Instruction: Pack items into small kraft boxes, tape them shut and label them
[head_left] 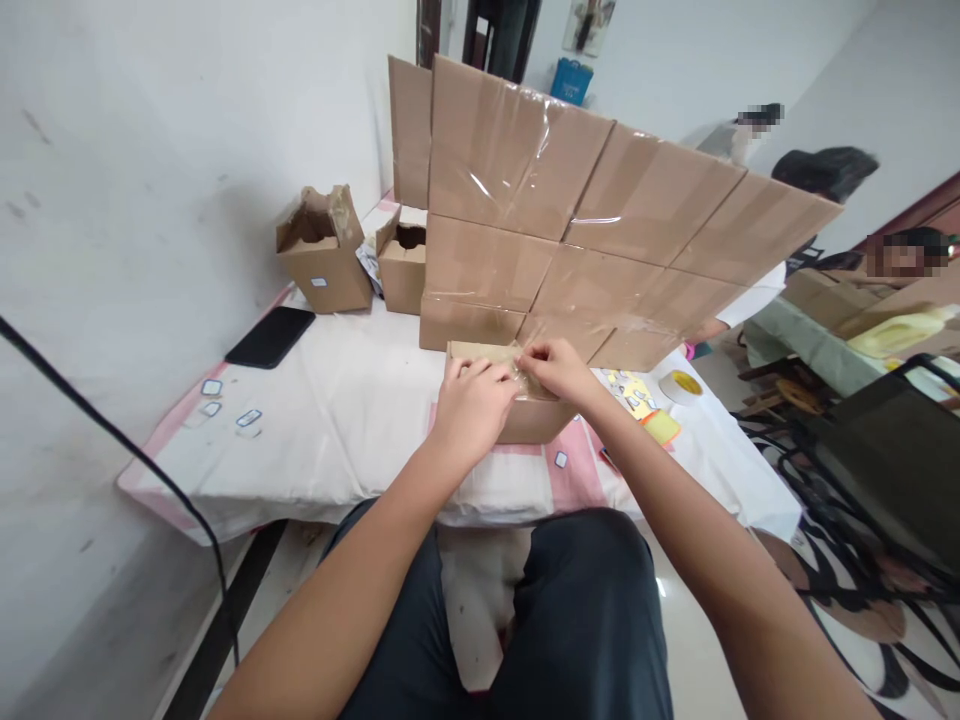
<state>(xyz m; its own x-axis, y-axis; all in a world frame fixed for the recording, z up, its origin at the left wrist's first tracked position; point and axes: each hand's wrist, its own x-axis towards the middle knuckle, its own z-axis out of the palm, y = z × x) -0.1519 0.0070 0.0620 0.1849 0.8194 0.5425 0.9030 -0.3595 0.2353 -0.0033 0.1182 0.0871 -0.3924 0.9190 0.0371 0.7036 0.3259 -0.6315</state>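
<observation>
1. Left forearm (360, 580): bare, angled forward and inward from lower left.
2. Left hand (474, 400): palm down, fingers (474, 369) slightly bent, pointing forward.
3. Right forearm (697, 525): bare, slanting forward and inward from lower right.
4. Right hand (559, 368): fingers curled, tips pointing left; exact grip unclear.
5. Both hands: close together, right fingertips beside left thumb.

Stacked cartons (600, 230) block the way just beyond my fingers (489, 372); to their left, the tablecloth (364, 385) leaves room.
</observation>
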